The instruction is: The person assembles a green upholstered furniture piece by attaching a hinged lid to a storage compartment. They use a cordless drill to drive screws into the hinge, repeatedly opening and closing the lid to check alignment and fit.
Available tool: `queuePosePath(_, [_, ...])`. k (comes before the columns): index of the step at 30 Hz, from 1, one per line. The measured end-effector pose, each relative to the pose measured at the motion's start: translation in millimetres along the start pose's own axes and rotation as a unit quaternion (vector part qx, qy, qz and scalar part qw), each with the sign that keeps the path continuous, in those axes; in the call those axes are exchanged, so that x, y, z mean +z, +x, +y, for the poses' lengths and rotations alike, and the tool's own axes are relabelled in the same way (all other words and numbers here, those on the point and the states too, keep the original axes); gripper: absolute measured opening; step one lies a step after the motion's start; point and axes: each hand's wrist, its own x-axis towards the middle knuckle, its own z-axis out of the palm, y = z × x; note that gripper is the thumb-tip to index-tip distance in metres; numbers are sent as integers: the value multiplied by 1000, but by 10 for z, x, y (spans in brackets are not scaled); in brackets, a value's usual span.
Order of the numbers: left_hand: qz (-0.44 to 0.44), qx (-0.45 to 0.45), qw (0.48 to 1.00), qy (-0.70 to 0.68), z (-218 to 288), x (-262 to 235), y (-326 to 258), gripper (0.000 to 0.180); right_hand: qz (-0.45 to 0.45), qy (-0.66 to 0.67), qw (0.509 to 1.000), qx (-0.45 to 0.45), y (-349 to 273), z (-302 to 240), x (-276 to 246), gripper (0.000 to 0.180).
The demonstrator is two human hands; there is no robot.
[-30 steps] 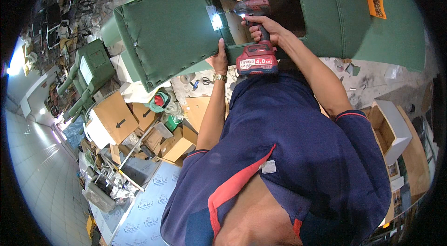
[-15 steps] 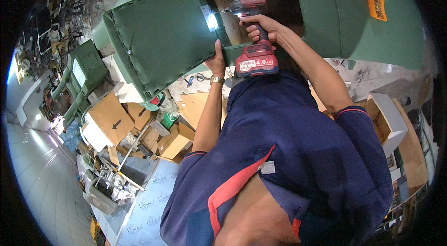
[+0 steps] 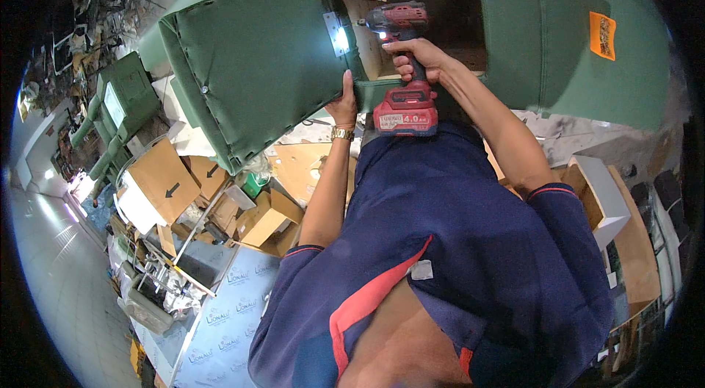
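My right hand (image 3: 422, 59) is wrapped round the grip of a red and black cordless impact driver (image 3: 406, 115), its battery pack towards me. The driver's lamp is lit, and its nose points left at a metal hinge plate (image 3: 336, 34), with a small gap between. That plate sits on the right edge of a green upholstered lid (image 3: 257, 65), which stands swung out from a dark opening (image 3: 459, 20) in a green padded piece of furniture (image 3: 510, 35). At the lid's lower right edge my left hand (image 3: 342, 105) grips it, thumb on the face and fingers mostly hidden behind.
An orange pouch or card (image 3: 602, 35) lies on the green upholstery at right. Cardboard boxes (image 3: 165, 182) and a blue-white printed sheet (image 3: 231, 314) are at lower left. Another green upholstered piece (image 3: 121, 105) stands far left. A white-sided wooden drawer or box (image 3: 598, 200) is at right.
The driver has drawn back slightly to the right, away from the hinge plate. My left hand keeps its hold on the lid. The whole view has shifted a little.
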Motion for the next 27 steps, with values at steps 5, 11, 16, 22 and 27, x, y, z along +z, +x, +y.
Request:
queuePosePath(5, [-6, 23, 1000, -5, 22, 5, -15, 35, 14, -13, 1000, 8, 3, -8, 1, 17])
queuePosePath(11, [-9, 50, 997, 59, 29, -1, -14, 33, 3, -22, 1000, 4, -9, -36, 17, 16])
queuePosePath(16, [-19, 59, 995, 74, -36, -13, -15, 31, -34, -28, 999, 10, 0, -69, -14, 14])
queuePosePath(22, [-6, 70, 996, 47, -42, -5, -22, 29, -17, -2, 999, 27, -6, -111, 16, 15])
queuePosePath(27, [0, 47, 999, 26, 15, 8, -31, 30, 23, -35, 999, 4, 14, -109, 75, 15])
